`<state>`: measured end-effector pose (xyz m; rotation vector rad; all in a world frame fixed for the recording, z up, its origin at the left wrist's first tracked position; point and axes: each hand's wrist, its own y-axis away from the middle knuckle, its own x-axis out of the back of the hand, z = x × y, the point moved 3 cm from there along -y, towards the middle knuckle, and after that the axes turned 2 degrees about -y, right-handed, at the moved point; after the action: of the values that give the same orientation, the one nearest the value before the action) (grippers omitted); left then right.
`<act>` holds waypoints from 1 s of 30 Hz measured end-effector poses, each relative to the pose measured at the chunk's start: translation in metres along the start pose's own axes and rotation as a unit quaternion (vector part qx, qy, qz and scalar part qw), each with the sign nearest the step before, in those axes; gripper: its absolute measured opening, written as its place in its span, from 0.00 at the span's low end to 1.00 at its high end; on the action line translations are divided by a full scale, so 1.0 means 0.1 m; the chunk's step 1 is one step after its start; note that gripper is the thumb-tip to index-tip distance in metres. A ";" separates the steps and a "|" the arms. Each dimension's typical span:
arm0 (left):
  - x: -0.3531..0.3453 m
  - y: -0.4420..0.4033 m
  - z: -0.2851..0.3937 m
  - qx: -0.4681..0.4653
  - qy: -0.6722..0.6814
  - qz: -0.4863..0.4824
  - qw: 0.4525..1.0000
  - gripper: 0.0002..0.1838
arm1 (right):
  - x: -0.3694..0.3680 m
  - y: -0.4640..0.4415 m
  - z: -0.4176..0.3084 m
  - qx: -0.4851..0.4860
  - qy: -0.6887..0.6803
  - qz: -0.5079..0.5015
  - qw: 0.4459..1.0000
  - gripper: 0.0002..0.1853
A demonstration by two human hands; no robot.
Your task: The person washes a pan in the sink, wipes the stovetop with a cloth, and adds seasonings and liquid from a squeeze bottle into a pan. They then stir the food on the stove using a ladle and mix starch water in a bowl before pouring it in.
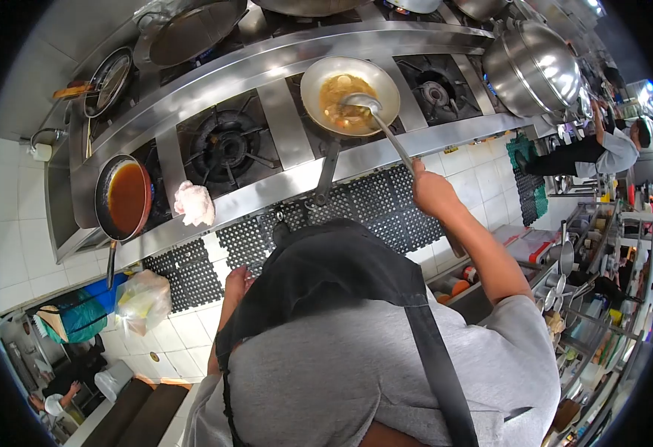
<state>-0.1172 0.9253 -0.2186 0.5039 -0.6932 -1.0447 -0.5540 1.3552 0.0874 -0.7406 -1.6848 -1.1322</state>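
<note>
My right hand [432, 192] is closed around the long handle of a metal ladle [393, 139]. The ladle's bowl rests in a light-coloured pan [311, 93] on a burner, dipped in a yellow-brown broth [335, 93] with pale and orange pieces. The pan's dark handle [328, 171] points toward me over the stove's front edge. My left hand [238, 282] hangs low beside my black apron, away from the stove; its fingers are partly hidden, and nothing shows in it. A crumpled white cloth [194, 203] lies on the stove's front edge, left of the pan.
A frying pan of red-brown sauce [127, 197] sits at the left, its handle jutting out. Bare burners [228, 144] [436, 93] flank the light pan. A large steel pot [531, 68] stands right. Another person [610, 149] is at far right. Perforated black mats [364, 205] cover the floor.
</note>
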 end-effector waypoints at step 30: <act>-2.12 0.03 3.78 -0.036 0.213 -0.244 0.945 0.11 | 0.10 0.02 -0.38 -0.054 0.122 -0.139 0.981 0.19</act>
<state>-0.4591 1.0979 -0.0165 0.8326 -0.1405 -1.3597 -0.5416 1.3210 0.1021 -0.4176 -1.5576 -1.4575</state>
